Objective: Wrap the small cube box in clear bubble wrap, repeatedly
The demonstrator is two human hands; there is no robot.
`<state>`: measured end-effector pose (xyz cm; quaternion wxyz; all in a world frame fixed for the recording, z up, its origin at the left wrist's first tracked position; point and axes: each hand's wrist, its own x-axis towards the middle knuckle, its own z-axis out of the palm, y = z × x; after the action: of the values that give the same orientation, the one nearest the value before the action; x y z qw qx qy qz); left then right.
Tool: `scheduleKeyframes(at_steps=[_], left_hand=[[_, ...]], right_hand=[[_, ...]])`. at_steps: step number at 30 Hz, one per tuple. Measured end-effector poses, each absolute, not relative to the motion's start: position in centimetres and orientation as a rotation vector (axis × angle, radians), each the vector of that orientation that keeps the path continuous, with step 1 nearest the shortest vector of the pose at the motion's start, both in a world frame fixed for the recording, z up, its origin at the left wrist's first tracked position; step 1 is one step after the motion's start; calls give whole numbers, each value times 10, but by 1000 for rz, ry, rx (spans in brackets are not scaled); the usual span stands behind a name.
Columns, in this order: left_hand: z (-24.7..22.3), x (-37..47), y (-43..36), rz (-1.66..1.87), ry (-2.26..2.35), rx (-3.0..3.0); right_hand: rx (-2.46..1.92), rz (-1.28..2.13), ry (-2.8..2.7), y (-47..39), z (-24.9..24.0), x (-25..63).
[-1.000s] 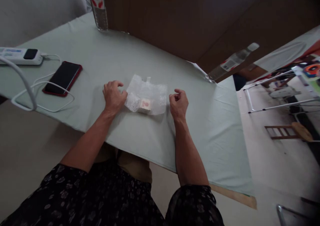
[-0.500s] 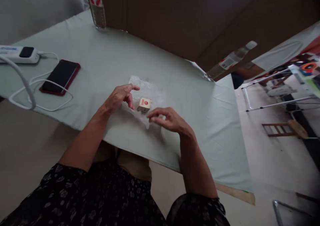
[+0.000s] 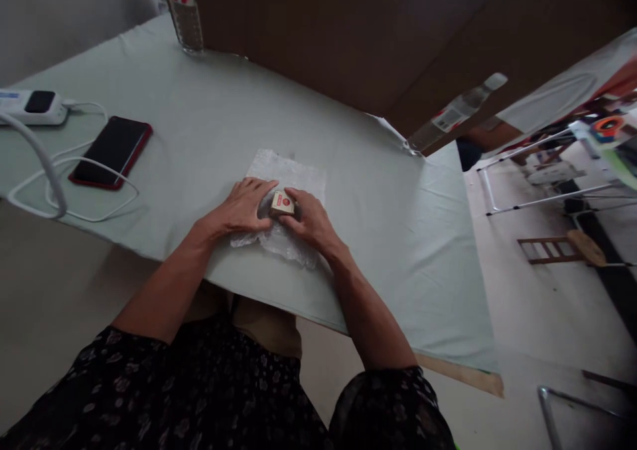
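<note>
A small cream-coloured box [image 3: 283, 202] with a red print on top sits on a sheet of clear bubble wrap [image 3: 298, 170]. From the right, my right hand [image 3: 311, 221] has its thumb and fingers around the box. My left hand [image 3: 243, 207] lies flat on the wrap at the box's left side, thumb and fingers apart, its fingertips close to the box. Under both hands part of the wrap is hidden, and its near edge is crumpled.
A black phone with a red case [image 3: 112, 151], a white cable [image 3: 74, 161] and a power strip [image 3: 34, 107] lie at the left of the cloth-covered table [image 3: 398, 251]. Behind stands a large brown cardboard panel [image 3: 318, 38], with plastic bottles [image 3: 188, 25] against it.
Both hands have come down around the small box; before, they hovered apart from it. My right hand has closed on it, and the near edge of the wrap is spread differently.
</note>
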<state>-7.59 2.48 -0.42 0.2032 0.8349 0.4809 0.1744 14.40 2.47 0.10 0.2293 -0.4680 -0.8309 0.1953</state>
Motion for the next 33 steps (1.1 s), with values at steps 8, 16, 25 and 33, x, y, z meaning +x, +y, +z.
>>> scheduleKeyframes(at_steps=[8,16,25,33], left_hand=[[-5,-69,22,421,1534,2344],[-8,-70,24,393,1513,2337],[-12,-83,28,334,1407,2345],[-12,-98,27,195,1396,2365]], right_hand=[[-1693,360,-1743,48,-1,243],[-1551,-22,-1741,36,2,238],[-1351,543,-2547,13,-11,167],[-1342,605,-2598,17,-8,182]])
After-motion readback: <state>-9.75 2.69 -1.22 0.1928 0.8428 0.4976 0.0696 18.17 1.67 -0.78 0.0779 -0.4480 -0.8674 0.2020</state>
